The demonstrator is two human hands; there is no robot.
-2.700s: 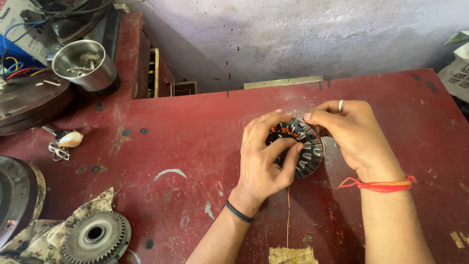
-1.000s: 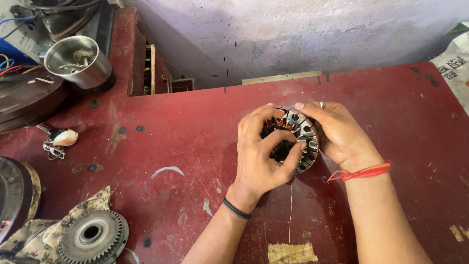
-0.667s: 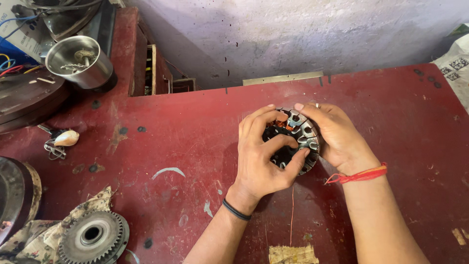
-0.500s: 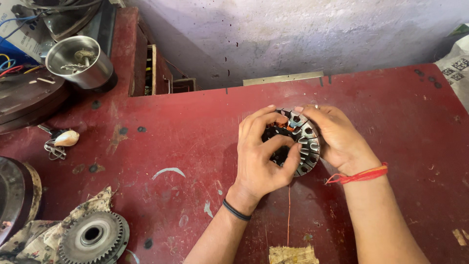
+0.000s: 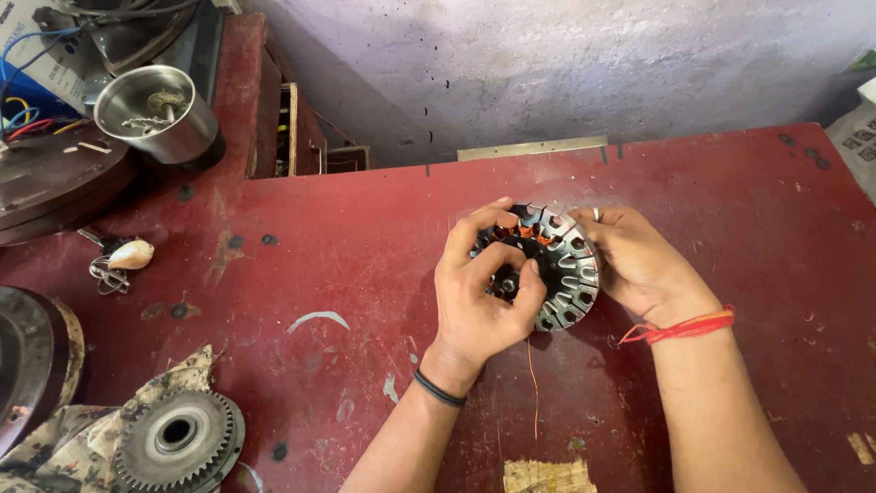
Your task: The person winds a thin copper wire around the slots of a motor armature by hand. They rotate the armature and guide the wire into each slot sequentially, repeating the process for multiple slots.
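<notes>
Both hands clamp one slotted stator ring (image 5: 564,265), tilted on edge just above the red worktop (image 5: 347,237), its bore facing about 7 o'clock toward the person. Left hand (image 5: 479,292) grips from 8 o'clock, fingers curled over rim and hub; right hand (image 5: 639,265) closes on the rim at 3 o'clock. One copper wire (image 5: 533,388) trails to 6 o'clock. One gear (image 5: 175,440) lies far at 8 o'clock, one steel cup (image 5: 157,114) at 10

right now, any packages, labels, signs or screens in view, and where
White printed label or card: top left corner, above coloured wires, rectangular, dark print, partly cut off.
Printed white paper or package: right edge beside the red table, grey patterned print, mostly out of frame.
No screens in view.
</notes>
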